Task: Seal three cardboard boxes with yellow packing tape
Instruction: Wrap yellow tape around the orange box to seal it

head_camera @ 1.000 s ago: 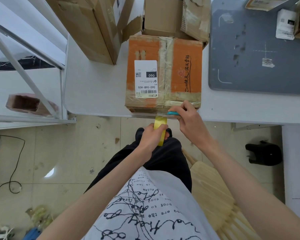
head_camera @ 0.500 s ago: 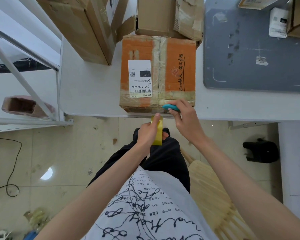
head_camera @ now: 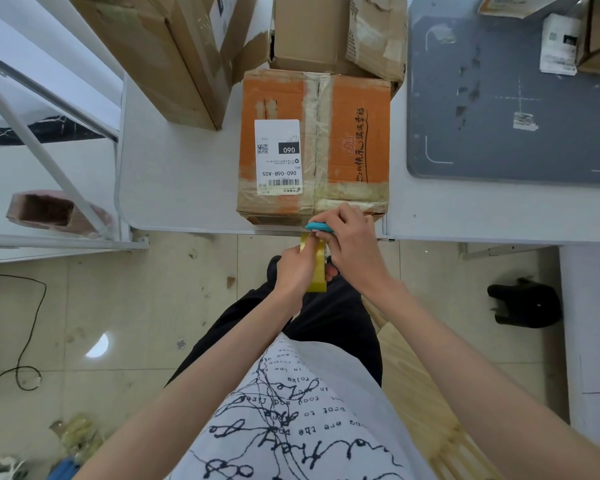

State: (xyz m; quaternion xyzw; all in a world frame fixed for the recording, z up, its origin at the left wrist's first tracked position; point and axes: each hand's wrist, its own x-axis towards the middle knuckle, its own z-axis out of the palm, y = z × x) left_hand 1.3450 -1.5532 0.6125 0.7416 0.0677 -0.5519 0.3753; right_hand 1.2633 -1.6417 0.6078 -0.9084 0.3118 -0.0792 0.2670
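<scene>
Left hand (head_camera: pixel 297 268) grips yellow tape roll (head_camera: pixel 316 271) just below the surface (head_camera: pixel 181 181) edge. Right hand (head_camera: pixel 352 244) holds teal cutter (head_camera: pixel 317 226) (blade not visible) at the tape strip. Orange box (head_camera: pixel 314 147) sits at near edge, seam taped; brown boxes (head_camera: pixel 174 53) behind.

White shipping label (head_camera: pixel 278 157) on orange box (head_camera: pixel 354 140) reading "060" and "060-06B-A05" (upside down), shirt (head_camera: pixel 291 410) print illegible

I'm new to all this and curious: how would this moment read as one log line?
step: cutting tape | left hand: grips yellow tape roll | right hand: holds teal cutter | orange box: at table edge
</scene>
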